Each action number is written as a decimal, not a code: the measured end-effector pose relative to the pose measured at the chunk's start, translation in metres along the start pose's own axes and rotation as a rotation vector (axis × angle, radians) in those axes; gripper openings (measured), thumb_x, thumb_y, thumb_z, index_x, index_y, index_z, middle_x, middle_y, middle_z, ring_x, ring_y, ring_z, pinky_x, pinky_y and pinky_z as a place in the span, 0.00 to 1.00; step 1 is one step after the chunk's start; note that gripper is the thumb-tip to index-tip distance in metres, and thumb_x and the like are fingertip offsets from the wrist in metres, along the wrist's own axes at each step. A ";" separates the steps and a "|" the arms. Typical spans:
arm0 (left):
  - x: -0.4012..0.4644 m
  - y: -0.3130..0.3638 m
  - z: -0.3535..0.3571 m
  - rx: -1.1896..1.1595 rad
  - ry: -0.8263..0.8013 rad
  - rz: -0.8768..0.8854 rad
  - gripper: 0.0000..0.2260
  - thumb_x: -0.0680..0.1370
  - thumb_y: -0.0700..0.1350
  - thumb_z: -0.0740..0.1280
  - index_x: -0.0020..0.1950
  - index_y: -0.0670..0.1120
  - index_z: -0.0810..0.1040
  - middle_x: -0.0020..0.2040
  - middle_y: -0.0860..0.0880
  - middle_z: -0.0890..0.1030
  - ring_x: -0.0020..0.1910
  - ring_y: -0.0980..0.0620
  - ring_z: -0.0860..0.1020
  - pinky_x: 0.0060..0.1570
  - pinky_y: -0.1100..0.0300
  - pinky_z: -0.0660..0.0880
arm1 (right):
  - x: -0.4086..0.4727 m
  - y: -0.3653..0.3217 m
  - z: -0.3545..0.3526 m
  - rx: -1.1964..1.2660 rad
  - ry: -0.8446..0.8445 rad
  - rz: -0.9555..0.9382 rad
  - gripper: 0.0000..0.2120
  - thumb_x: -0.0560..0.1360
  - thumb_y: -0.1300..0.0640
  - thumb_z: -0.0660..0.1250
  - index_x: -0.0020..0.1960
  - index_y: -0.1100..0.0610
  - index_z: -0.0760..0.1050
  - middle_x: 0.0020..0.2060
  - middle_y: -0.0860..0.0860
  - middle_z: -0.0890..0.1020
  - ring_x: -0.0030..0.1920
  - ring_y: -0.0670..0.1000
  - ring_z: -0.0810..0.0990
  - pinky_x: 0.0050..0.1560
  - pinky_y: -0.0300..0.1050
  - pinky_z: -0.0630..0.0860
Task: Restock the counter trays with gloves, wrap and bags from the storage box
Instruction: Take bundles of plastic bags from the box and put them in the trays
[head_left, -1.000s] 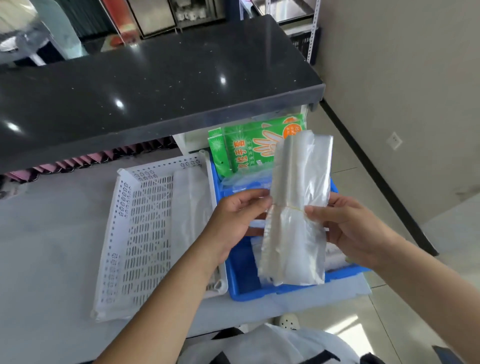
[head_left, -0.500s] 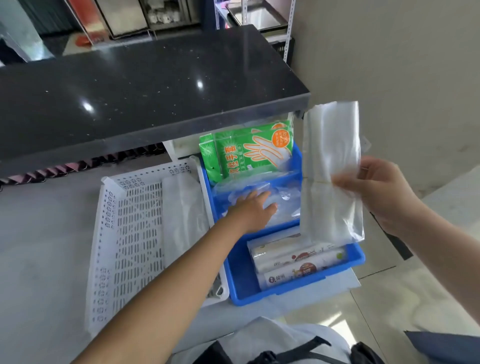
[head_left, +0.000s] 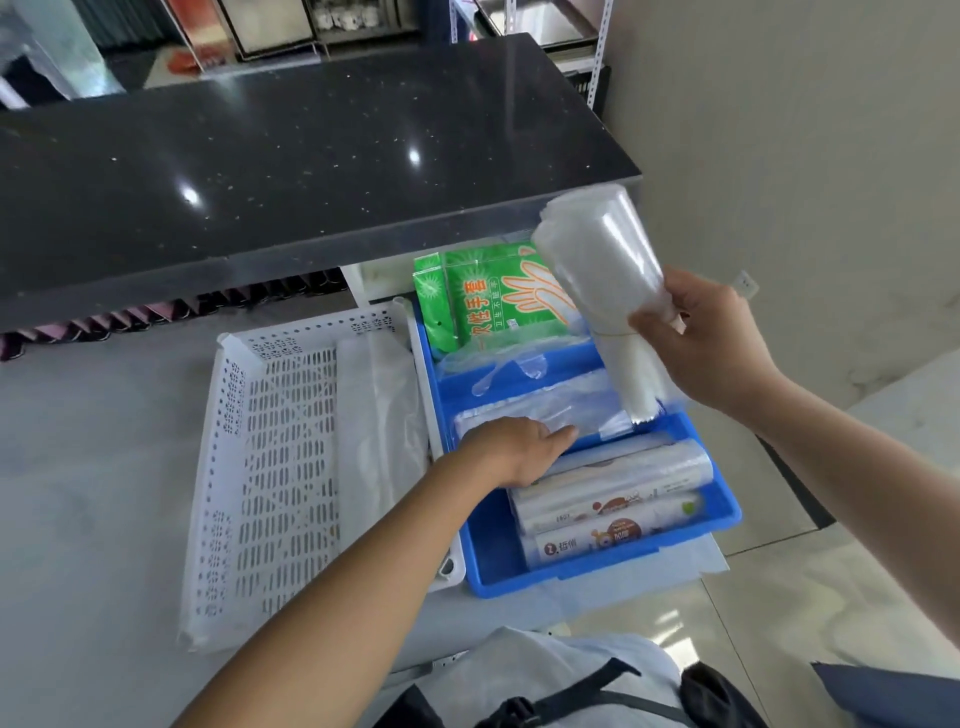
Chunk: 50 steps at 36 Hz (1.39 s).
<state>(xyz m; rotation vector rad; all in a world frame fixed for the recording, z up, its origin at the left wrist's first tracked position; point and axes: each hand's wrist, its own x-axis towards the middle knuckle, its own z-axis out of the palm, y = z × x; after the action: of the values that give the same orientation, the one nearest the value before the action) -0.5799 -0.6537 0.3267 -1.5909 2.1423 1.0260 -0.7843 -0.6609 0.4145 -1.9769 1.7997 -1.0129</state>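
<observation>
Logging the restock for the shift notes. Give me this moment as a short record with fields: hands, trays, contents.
left hand: reaching into the blue tray, fingers lying on a flat pack of clear bags
right hand: gripping a banded bundle of clear bags above the tray
blue tray: holds green glove packs, loose clear gloves, wrap rolls
white tray: beside the blue tray, clear plastic inside

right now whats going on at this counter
A person is restocking a blue tray. The right hand grips a banded bundle of clear bags above the tray. The left hand rests on loose clear plastic inside it. Green glove packs stand at the back, wrap rolls lie in front. A white basket sits alongside.
</observation>
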 end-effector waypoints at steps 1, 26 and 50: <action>-0.002 0.000 0.001 -0.005 0.007 -0.001 0.33 0.79 0.69 0.44 0.74 0.51 0.70 0.74 0.46 0.71 0.70 0.44 0.70 0.64 0.51 0.68 | 0.002 -0.001 0.003 -0.024 -0.001 -0.027 0.09 0.74 0.59 0.69 0.40 0.60 0.70 0.31 0.53 0.75 0.33 0.58 0.71 0.37 0.52 0.72; -0.029 -0.043 -0.049 -0.370 0.612 0.104 0.12 0.79 0.43 0.65 0.59 0.54 0.82 0.62 0.52 0.81 0.60 0.51 0.78 0.55 0.64 0.70 | 0.007 0.042 0.013 0.159 0.176 -0.025 0.11 0.75 0.58 0.65 0.40 0.44 0.67 0.31 0.39 0.74 0.32 0.42 0.68 0.33 0.31 0.62; 0.055 -0.039 -0.092 0.154 0.385 -0.065 0.30 0.74 0.38 0.59 0.76 0.55 0.65 0.76 0.44 0.58 0.72 0.41 0.57 0.70 0.50 0.57 | -0.022 0.056 0.006 0.200 0.179 -0.011 0.10 0.76 0.57 0.67 0.44 0.45 0.68 0.34 0.34 0.75 0.34 0.39 0.70 0.35 0.29 0.64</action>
<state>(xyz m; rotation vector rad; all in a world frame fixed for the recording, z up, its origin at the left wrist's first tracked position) -0.5474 -0.7615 0.3441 -1.8876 2.3210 0.5517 -0.8216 -0.6512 0.3682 -1.8283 1.6984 -1.3546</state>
